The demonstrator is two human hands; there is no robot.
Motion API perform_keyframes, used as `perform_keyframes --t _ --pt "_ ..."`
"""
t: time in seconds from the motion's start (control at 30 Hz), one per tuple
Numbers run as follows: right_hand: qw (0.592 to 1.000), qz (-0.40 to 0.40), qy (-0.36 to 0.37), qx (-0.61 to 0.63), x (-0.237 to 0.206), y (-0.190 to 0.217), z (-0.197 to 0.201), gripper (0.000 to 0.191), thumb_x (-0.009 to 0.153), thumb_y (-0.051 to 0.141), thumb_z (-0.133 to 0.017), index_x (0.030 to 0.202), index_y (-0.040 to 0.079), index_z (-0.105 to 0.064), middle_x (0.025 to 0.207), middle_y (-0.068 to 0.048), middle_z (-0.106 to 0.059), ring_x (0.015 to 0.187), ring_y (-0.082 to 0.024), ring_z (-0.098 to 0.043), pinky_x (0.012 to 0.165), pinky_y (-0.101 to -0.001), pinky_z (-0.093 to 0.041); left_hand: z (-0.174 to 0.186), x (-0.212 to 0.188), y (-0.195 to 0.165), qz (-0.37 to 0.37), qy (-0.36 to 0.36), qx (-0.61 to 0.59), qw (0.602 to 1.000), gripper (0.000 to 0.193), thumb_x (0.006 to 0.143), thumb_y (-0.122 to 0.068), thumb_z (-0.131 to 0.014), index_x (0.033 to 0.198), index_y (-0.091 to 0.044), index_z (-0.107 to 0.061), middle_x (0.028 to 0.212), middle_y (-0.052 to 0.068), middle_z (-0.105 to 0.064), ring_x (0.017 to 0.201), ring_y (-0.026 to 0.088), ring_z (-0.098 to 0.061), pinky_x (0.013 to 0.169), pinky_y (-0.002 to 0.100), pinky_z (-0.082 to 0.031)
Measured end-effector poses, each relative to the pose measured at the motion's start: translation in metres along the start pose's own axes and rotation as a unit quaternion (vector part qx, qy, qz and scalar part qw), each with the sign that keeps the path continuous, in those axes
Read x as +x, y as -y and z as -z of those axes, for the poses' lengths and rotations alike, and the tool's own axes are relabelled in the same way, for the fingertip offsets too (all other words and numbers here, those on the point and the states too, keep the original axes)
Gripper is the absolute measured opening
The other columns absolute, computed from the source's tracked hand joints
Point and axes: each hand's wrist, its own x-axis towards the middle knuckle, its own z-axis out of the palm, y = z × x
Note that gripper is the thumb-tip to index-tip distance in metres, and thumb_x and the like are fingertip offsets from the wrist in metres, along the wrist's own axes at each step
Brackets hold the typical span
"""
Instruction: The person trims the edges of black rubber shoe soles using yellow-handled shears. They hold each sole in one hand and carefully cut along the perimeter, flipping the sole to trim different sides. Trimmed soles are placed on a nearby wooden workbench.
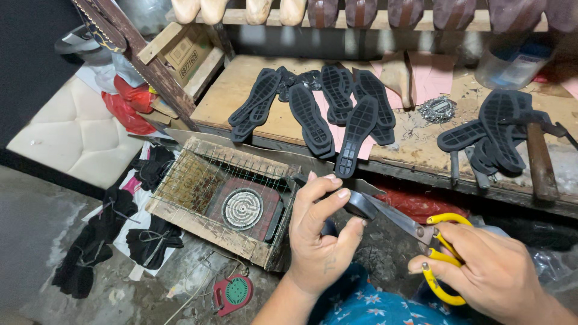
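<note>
gripping one dark sole piece (359, 204), left hand (322, 241); right hand (490, 271) grasps one pair of yellow scissors (430, 241).

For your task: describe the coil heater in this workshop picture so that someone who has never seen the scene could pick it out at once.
Start at the wooden workbench strewn with black shoe soles, then drop to the floor in front of it. There a shallow wooden box sits under a wire grille, just beside the person's left hand. Inside it lies the coil heater, the only round, pale spiral there.
</note>
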Motion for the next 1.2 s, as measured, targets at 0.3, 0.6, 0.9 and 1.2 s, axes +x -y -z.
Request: perform_keyframes --t 0.3,0.6,0.9,1.2 --pt "0.997 -0.041 0.042 -0.041 0.004 0.000 0.010 0.065 0.060 0.045 -0.089 0.108 0.005 -0.069 0.078 -0.004 -0.069 0.065 -0.018 -0.069 0.061 -0.0302 -0.056 0.001 -0.001 0.000 -0.020 0.012 0.041 0.999 0.054 0.079 0.001 -0.084 0.126 -0.015 -0.063 0.133 0.009 -0.060 0.133 0.033 -0.061 0.129 0.060 -0.035" --pt "0.991 0.066 0.066 -0.099 -0.005 -0.017 0.011 0.066 0.064 0.055 -0.085 0.106 0.007 -0.069 0.092 -0.004 -0.073 0.071 -0.019 -0.070 0.064 -0.0310 -0.055 0.002 -0.001 0.002 -0.016 0.015 0.034 0.999 0.054 0.080 0.002 -0.083 0.126 -0.016 -0.062 0.132 0.009 -0.060 0.131 0.032 -0.063 0.129 0.061 -0.036" --pt "0.984 -0.080 0.085 -0.137 0.005 -0.004 0.021 0.069 0.060 0.050 -0.085 0.115 0.011 -0.071 0.089 -0.005 -0.073 0.077 -0.022 -0.073 0.068 -0.0332 -0.057 0.005 0.001 -0.001 -0.038 0.028 0.072 0.996 0.052 0.080 0.003 -0.083 0.125 -0.016 -0.065 0.131 0.010 -0.061 0.131 0.033 -0.063 0.128 0.063 -0.034" --pt "0.991 0.030 0.065 -0.111 0.002 -0.006 0.026 0.070 0.059 0.058 -0.084 0.108 0.010 -0.071 0.093 -0.004 -0.075 0.077 -0.021 -0.073 0.068 -0.0332 -0.056 0.006 0.000 0.004 -0.047 0.034 0.074 0.996 0.054 0.080 0.006 -0.081 0.126 -0.017 -0.065 0.135 0.012 -0.058 0.132 0.034 -0.062 0.129 0.063 -0.033"
